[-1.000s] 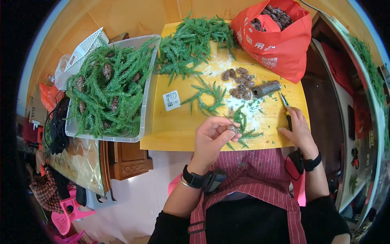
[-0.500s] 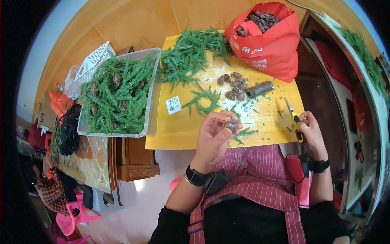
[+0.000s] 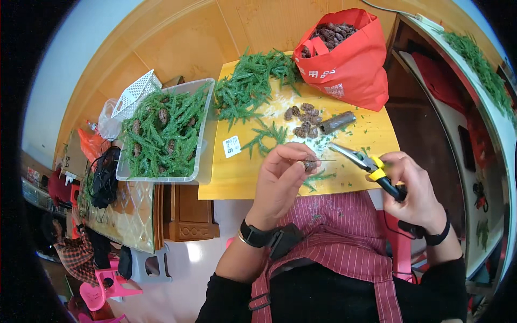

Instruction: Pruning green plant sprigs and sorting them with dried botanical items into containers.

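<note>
Between the thumb and fingers of my left hand [image 3: 285, 175] is a small pine cone [image 3: 310, 164], with a thin wire sticking out of it to the right. My right hand [image 3: 412, 185] grips yellow-and-black long-nose pliers [image 3: 371, 168] by the handles. Their silver jaws point up and left toward the wire, a short way apart from it. On the yellow board beyond my hands lie several small pine cones [image 3: 305, 119], a dark brown cylinder [image 3: 338, 123] and a green artificial pine sprig [image 3: 266, 139]. Another sprig [image 3: 319, 178] lies partly behind my left hand.
A clear plastic bin [image 3: 207, 134] of green sprigs and pine cones stands left of the yellow board [image 3: 231, 177]. A sprig pile [image 3: 256, 83] and a red bag [image 3: 350, 70] of pine cones sit at the back. A white label [image 3: 231, 146] lies at left. Another person [image 3: 78, 253] is far left.
My right hand has picked the pliers up off the board and brought them left, toward the wire. My left hand still holds the pine cone in nearly the same place.
</note>
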The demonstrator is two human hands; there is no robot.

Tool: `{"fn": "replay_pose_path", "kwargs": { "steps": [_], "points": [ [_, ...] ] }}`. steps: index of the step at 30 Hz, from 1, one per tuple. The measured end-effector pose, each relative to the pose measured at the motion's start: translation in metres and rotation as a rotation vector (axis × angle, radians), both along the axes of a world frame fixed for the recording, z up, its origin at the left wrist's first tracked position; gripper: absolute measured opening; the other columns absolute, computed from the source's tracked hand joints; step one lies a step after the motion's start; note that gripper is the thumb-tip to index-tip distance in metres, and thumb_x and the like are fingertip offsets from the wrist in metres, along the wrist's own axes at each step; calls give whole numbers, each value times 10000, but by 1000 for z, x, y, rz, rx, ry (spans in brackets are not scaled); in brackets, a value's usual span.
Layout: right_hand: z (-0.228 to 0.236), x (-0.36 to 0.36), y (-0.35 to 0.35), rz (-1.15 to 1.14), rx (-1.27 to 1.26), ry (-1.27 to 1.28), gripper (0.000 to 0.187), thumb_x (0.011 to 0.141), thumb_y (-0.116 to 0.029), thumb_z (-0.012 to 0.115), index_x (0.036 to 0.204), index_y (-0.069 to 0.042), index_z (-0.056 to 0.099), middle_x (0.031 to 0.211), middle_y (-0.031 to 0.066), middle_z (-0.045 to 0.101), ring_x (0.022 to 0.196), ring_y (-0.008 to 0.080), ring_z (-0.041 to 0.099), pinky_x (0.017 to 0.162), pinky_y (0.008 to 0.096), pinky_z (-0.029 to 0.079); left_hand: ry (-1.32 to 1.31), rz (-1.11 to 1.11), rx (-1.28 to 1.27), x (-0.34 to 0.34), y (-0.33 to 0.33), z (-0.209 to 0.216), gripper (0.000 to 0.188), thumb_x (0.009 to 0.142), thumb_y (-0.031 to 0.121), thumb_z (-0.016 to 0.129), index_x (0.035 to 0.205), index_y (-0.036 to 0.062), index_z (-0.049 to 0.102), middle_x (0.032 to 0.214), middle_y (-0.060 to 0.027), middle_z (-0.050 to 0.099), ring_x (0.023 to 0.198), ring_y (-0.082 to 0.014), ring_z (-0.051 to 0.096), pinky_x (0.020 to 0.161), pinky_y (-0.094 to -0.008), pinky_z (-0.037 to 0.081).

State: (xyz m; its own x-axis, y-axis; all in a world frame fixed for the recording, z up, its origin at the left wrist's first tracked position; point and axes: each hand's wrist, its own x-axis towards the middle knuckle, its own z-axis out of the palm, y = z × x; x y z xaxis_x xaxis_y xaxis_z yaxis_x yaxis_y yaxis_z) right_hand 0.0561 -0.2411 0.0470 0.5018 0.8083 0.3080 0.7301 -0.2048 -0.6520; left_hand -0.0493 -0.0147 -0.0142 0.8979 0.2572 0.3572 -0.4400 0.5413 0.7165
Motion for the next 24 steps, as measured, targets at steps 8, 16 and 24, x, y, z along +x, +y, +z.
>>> {"fn": "replay_pose_path", "kwargs": {
  "steps": [8, 16, 24],
  "points": [
    [2, 0, -1, -94, 163, -150, 297, 598, 24, 642, 706, -55, 376, 791, 163, 563, 702, 214, 605, 592, 289, 465, 6, -5, -62, -5, -2, 8, 169, 858, 106, 548, 1006, 68, 476, 1052, -117, 491, 960, -214, 546, 846, -296, 477],
    [-29, 2, -3, -105, 202, 136, 311, 609, 15, 657, 633, -51, 353, 741, 153, 582, 664, 171, 611, 592, 229, 459, 17, -90, -264, -5, -6, 12, 180, 892, 158, 507, 1039, 71, 452, 1060, -121, 480, 957, -227, 541, 824, -274, 494],
    [-24, -2, 3, -31, 209, -91, 251, 539, -15, 663, 594, -51, 421, 722, 136, 589, 924, 310, 591, 715, 343, 464, -9, -120, -268, -5, -12, 14, 171, 889, 152, 509, 1026, 70, 450, 1072, -119, 474, 957, -226, 534, 807, -262, 502]
  ]
}}
